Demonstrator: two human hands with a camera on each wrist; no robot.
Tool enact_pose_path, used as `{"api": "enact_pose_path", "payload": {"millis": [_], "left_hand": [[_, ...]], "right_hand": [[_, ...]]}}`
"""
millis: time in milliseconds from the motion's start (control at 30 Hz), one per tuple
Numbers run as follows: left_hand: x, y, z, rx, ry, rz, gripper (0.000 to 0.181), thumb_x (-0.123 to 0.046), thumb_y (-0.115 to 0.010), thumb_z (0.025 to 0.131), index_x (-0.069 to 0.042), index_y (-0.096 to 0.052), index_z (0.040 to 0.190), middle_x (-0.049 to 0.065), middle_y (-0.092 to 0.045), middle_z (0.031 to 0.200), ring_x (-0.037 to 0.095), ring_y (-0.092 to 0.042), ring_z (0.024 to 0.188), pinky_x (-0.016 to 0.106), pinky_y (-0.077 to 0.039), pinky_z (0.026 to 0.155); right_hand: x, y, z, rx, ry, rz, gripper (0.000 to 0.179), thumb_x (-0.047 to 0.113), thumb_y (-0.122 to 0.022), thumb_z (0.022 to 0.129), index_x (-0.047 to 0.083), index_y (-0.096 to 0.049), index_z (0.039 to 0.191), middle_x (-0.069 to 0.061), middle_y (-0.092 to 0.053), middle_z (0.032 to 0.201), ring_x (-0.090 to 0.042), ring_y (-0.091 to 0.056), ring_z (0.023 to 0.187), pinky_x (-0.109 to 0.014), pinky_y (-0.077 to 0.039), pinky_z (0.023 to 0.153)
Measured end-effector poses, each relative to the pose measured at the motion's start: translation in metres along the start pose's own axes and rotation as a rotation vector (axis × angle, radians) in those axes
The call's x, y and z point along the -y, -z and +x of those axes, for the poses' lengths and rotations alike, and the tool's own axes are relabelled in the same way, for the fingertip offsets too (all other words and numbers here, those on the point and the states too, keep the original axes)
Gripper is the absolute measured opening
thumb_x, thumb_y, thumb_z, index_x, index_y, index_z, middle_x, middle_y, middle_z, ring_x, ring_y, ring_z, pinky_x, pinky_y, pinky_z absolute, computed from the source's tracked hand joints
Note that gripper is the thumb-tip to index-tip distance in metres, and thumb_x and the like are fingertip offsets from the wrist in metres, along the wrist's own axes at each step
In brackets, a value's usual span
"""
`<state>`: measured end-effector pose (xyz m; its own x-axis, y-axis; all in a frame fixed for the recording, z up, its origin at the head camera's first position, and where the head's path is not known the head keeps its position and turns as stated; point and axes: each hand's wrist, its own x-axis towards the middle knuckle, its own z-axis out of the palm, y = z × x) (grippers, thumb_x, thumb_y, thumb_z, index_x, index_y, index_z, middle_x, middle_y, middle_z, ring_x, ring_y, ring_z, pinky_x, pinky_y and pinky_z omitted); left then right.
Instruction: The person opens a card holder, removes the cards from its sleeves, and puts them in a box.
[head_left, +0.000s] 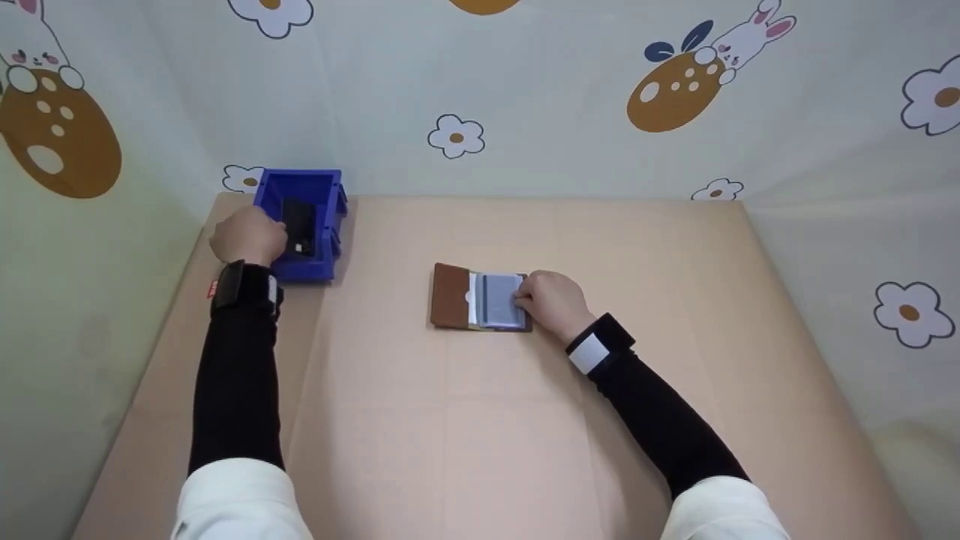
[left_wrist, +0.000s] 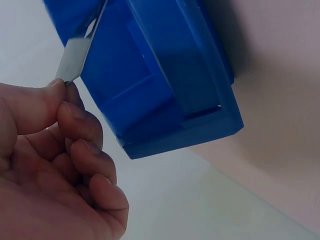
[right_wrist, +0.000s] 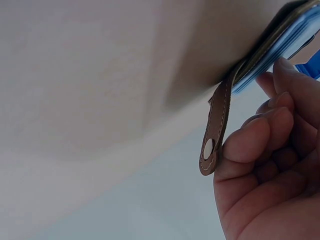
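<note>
In the head view, my left hand (head_left: pixel 249 234) is at the left side of a blue plastic bin (head_left: pixel 335 225). Between thumb and forefinger it pinches the edge of a thin glossy card (left_wrist: pixel 74 57), which looks dark from above and pale in the left wrist view. A brown card holder (head_left: pixel 451 295) lies spread on the table, its clear plastic sleeves (head_left: pixel 501 300) facing up. My right hand (head_left: pixel 556 301) pinches the sleeves at their right edge. From the holder sticks out a strap (right_wrist: pixel 216 120) with a metal snap, seen in the right wrist view.
The bin stands at the table's back left corner, near the patterned wall covering (head_left: pixel 390 82). Beige sheeting with fold lines covers the table (head_left: pixel 510 420). The card holder lies right of the bin and nearer to me.
</note>
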<state>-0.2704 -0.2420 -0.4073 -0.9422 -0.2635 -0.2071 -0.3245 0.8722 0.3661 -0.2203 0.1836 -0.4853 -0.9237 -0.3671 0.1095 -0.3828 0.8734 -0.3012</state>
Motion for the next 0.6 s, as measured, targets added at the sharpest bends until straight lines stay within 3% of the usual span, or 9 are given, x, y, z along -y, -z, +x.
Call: {"api": "enact_pose_path", "payload": {"millis": [200,367,600], "left_hand": [[-0.0027,-0.0015,0.0008,0.011,0.006,0.039,0.043,-0.029,-0.047,0.102,0.009,-0.062,0.114,0.029,-0.061,0.119,0.046,-0.056,0.105,0.057,-0.043,0.091],[-0.0016,-0.0024,0.0016,-0.028,0.016,0.065,0.041,-0.028,-0.049,0.1,0.008,-0.062,0.116,0.03,-0.059,0.124,0.05,-0.053,0.113,0.059,-0.039,0.095],[0.0002,-0.0012,-0.0035,-0.067,-0.003,0.068,0.038,-0.026,-0.05,0.099,0.008,-0.063,0.109,0.028,-0.062,0.12,0.048,-0.055,0.11,0.058,-0.034,0.1]], "right_hand": [[0.0001,-0.0003,-0.0003,0.007,-0.005,-0.003,0.008,0.014,-0.077,0.086,0.008,-0.08,0.091,-0.006,-0.072,0.087,-0.024,-0.068,0.083,-0.039,-0.053,0.075],[0.001,0.0005,-0.0012,-0.004,-0.001,0.0,0.008,0.013,-0.078,0.085,0.008,-0.08,0.091,-0.006,-0.072,0.087,-0.023,-0.068,0.084,-0.039,-0.053,0.076],[0.0004,0.0002,-0.0018,-0.017,0.009,-0.004,0.008,0.012,-0.078,0.084,0.007,-0.08,0.091,-0.007,-0.072,0.087,-0.023,-0.069,0.083,-0.039,-0.054,0.075]]}}
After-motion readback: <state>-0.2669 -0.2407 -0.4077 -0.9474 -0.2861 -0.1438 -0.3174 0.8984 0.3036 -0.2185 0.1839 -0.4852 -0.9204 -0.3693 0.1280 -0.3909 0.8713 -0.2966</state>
